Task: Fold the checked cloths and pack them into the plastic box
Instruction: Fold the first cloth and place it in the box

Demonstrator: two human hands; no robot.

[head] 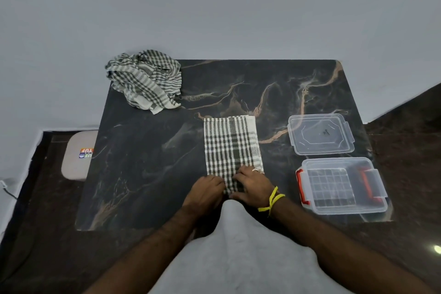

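Note:
A green-and-white checked cloth [231, 145] lies folded into a long strip in the middle of the dark marble table [148, 162]. My left hand [206, 192] and my right hand [254, 186] both sit on its near end, fingers curled over the edge of the fabric. A crumpled heap of checked cloths [145, 80] lies at the table's far left corner. The clear plastic box [341, 185] with red latches stands open at the near right, and nothing lies in it.
The box's clear lid [319, 133] lies flat just beyond the box. A pale stool [77, 155] stands on the floor left of the table. A grey wall runs behind the table. My white clothing fills the bottom centre.

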